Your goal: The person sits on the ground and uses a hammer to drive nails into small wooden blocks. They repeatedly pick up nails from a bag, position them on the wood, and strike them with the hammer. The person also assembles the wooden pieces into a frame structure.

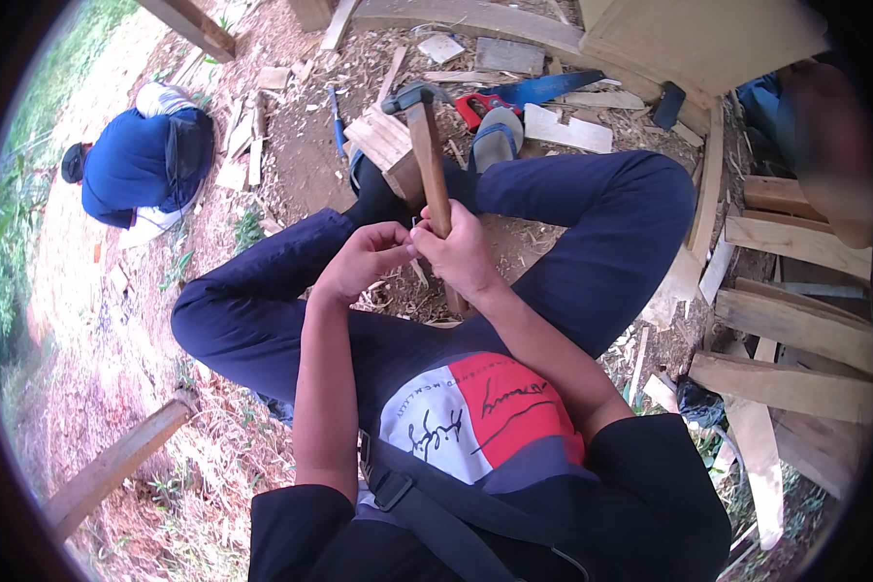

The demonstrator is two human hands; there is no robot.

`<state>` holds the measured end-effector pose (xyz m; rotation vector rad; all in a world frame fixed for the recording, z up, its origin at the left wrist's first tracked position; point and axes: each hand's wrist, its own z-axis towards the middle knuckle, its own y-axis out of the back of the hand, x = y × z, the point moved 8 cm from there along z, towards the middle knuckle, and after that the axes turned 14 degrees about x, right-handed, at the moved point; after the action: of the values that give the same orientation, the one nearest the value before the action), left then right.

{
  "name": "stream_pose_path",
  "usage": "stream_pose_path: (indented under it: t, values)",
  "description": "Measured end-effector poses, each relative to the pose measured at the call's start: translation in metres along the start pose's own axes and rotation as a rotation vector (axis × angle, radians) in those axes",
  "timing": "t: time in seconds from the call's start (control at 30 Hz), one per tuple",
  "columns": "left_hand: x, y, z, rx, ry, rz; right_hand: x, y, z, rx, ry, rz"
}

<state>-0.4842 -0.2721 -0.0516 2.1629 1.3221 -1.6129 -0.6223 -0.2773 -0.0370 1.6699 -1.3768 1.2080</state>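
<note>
My right hand (456, 254) is closed round the wooden handle of a hammer (429, 160), whose dark metal head points away from me. My left hand (364, 260) is curled in a pinch, its fingertips meeting those of my right hand. A tiny shiny sliver shows between the fingertips, too small to name. Just beyond my hands, a squared wooden block (383, 145) stands tilted between my feet, partly behind the hammer. My bent knees lie spread on either side.
A saw (543, 89) with a red handle and a blue-handled tool (337, 118) lie on the ground among wood scraps. Sawn boards (795, 320) are stacked at the right, beside a partly seen person. Another person in blue (145, 160) crouches at the far left.
</note>
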Motion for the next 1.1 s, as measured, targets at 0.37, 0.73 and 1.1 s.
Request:
stream_pose_path:
  t: [0.37, 0.73, 1.1]
  values:
    - [0.018, 0.143, 0.074, -0.882, -0.068, -0.478, -0.005, 0.017, -0.003, -0.193, 0.051, 0.038]
    - [0.028, 0.103, 0.074, -0.633, -0.289, -0.379, 0.006, 0.035, -0.019, -0.277, 0.141, 0.103]
    - [-0.093, 0.084, -0.016, -0.587, -0.913, -0.389, 0.05, 0.045, -0.047, -0.251, 0.276, 0.245]
